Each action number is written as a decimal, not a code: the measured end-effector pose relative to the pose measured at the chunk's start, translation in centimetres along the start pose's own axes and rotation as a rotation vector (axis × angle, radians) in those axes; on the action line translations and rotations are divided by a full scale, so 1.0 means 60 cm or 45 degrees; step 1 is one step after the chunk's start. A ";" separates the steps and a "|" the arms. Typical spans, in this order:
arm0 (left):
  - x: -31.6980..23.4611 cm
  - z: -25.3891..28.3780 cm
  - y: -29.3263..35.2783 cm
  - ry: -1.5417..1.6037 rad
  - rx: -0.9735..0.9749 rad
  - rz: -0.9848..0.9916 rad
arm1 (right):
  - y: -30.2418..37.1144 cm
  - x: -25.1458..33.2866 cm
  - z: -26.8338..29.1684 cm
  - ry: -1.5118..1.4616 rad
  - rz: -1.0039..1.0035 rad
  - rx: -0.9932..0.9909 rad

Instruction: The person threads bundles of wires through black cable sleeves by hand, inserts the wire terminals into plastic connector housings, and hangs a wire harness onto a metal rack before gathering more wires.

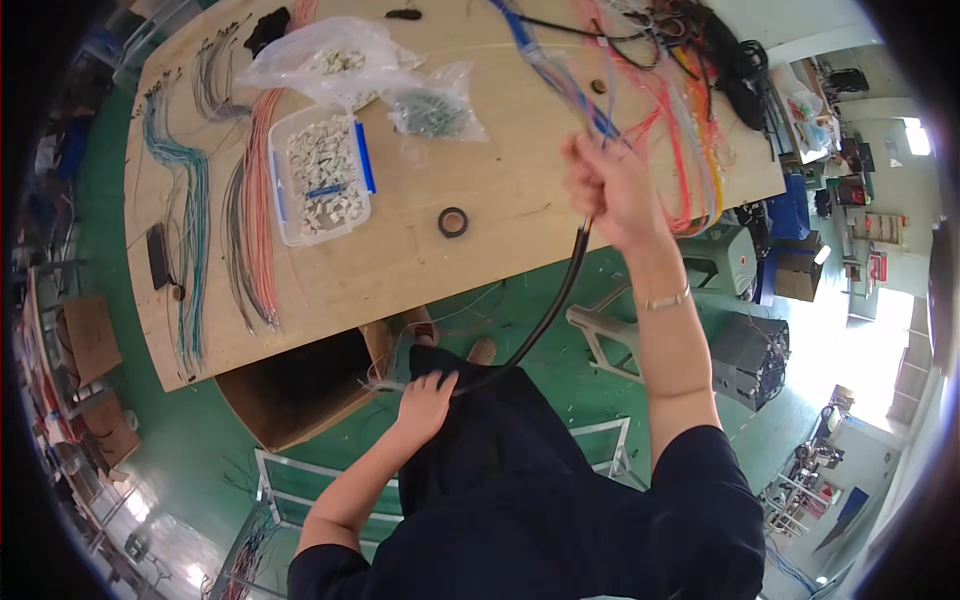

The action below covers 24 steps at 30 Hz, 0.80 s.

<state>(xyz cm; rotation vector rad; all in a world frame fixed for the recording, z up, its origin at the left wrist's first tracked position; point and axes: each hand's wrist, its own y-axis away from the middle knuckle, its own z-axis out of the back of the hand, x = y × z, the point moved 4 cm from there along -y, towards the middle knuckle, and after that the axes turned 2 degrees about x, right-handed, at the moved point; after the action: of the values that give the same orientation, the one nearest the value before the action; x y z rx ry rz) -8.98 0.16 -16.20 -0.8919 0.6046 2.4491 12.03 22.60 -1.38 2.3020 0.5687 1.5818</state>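
Black cable point(549, 319) partly hidden inside right hand point(612, 190).

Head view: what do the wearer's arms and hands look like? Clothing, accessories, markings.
Short, dark sleeves, black or deep navy, ending near the elbows; no markings discernible on them. Forearms uncovered. Right hand ungloved, with a thin, pale band around the wrist. Left hand also ungloved; no band visible there.

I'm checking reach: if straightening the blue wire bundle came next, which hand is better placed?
Probably the right hand: it is closed around the blue wire bundle, whereas the left hand sits lower, at the black cable's near end.
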 end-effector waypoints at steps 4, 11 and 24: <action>-0.031 0.218 -0.108 0.665 -0.627 0.119 | 0.019 -0.077 -0.086 -0.023 -0.166 0.255; 0.017 0.330 -0.202 1.914 -0.875 0.341 | 0.016 -0.153 -0.143 0.221 -0.212 0.371; 0.062 0.304 -0.202 1.912 -0.718 0.538 | -0.033 -0.199 -0.159 0.173 -0.205 0.236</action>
<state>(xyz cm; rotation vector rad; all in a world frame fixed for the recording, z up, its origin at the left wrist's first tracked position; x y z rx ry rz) -13.49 20.66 -9.00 -3.1000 0.5242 1.8049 -1.04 18.83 -8.69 2.2207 0.9461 1.6780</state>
